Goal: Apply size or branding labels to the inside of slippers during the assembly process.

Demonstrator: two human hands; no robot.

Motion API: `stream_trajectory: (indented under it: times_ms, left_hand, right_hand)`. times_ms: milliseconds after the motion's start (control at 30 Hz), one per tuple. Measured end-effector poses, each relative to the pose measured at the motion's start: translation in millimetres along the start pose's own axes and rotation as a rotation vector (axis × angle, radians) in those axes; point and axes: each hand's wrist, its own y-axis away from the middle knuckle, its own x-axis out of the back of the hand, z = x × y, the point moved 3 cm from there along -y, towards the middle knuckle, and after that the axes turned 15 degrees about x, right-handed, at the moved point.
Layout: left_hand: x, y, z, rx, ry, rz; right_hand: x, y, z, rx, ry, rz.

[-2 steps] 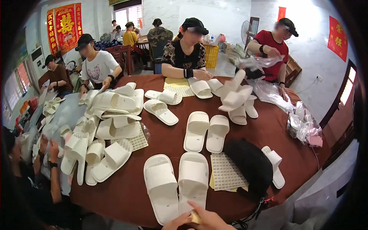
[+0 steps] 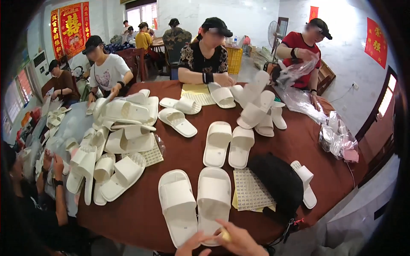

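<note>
At the near table edge, a pair of white slippers lies side by side: a left slipper (image 2: 177, 200) and a right slipper (image 2: 214, 187). My right hand (image 2: 241, 242) pinches a small pale yellow piece (image 2: 225, 234), its kind unclear. One finger of that hand reaches onto the right slipper's heel. My left hand (image 2: 192, 245) sits beside it with fingers apart at the slippers' heel end, partly cut off by the lower edge. Just beyond stands another pair, a slipper (image 2: 217, 145) and its mate (image 2: 241, 147).
A sticker sheet (image 2: 252, 192) lies partly under a black cap (image 2: 277, 181) at right. Slippers pile up (image 2: 130, 112) at left. Clear plastic bags (image 2: 337, 138) lie far right. Co-workers sit or stand around the brown-covered table (image 2: 179, 155).
My right hand's finger has moved slightly over the right slipper's heel, covering its small mark. The yellow piece has shifted right, away from my left hand. Across the table, a person's held slippers have moved.
</note>
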Motion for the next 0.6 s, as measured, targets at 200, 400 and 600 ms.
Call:
stream_trajectory:
  times_ms: [200,400,600]
  left_hand:
    - [3.6,-24.3,-24.6,-0.167,-0.387,0.162]
    - [-5.1,-50.2,-8.4,-0.154,-0.525,0.112]
    - [-13.7,-54.5,-10.9,-0.187,-0.619,0.150]
  right_hand:
    - [45.7,3.0,22.9,-0.116,0.238,0.176]
    - [97.3,8.6,4.2,-0.326,0.238,0.370]
    - [38.3,-2.7,6.9,-0.049,0.329,-0.061]
